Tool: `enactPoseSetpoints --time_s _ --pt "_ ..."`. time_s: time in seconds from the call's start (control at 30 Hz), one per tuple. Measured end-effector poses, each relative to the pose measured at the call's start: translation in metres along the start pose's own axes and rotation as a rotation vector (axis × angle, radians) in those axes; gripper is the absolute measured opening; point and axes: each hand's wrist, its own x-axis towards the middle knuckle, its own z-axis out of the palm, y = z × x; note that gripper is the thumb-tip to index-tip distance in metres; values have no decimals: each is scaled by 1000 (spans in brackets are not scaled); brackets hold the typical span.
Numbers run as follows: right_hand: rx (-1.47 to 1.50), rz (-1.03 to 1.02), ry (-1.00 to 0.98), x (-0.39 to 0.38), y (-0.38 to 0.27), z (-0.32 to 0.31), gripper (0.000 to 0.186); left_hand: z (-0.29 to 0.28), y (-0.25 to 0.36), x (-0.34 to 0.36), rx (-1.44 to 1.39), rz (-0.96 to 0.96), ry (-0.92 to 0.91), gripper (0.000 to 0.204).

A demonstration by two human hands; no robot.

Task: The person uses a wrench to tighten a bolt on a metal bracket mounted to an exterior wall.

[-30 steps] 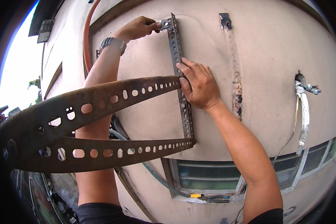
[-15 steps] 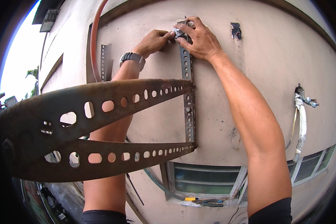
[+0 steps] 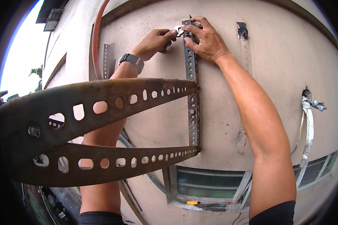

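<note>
An upright slotted angle bar (image 3: 190, 62), dark and worn, stands against the wall. At its upper end, my left hand (image 3: 157, 42) pinches a small silver metal piece (image 3: 178, 29) with a hooked, open end like a spanner's jaw; the rest is hidden by the fingers. My right hand (image 3: 208, 40) curls around the bar's top, thumb and fingertips against its edges near the silver piece. Whatever lies beneath those fingertips is too small to make out. A rusty slotted bracket arm (image 3: 139, 88) juts from the bar toward me, above my left forearm.
A lower slotted arm (image 3: 139, 152) meets the upper one at the near left. An orange corrugated hose (image 3: 97, 45) hangs at the left. White-wrapped pipes (image 3: 308, 123) come from a wall hole at the right. Tools (image 3: 210, 207) lie on the sill under a louvred window (image 3: 210, 183).
The view has shifted slightly, moving the wall and bar a little right. My left hand has drawn the silver piece to the bar's left edge, and my right fingers have shifted on the bar.
</note>
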Motion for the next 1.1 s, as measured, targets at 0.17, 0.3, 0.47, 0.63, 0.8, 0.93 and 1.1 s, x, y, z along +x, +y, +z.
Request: enactPoseSetpoints --time_s 0.17,0.3,0.47,0.63,0.8,0.93,1.1 --pt "53 14 -9 -1 1 -1 36 11 1 -7 -17 -32 30 47" --pt "24 19 -14 -2 0 0 36 2 3 -3 212 77 36 49" --pt "-30 9 -5 -3 0 0 34 -26 12 20 592 261 -32 47" --pt "-52 14 -1 -2 1 2 34 -48 50 41 1162 647 5 33" --pt "-102 -8 -3 -6 3 4 36 -43 23 22 863 259 210 39" --pt "-118 -5 32 -6 7 4 36 5 9 -17 368 29 290 49" --pt "-29 -33 41 -2 8 2 33 33 -6 -19 123 55 257 45"
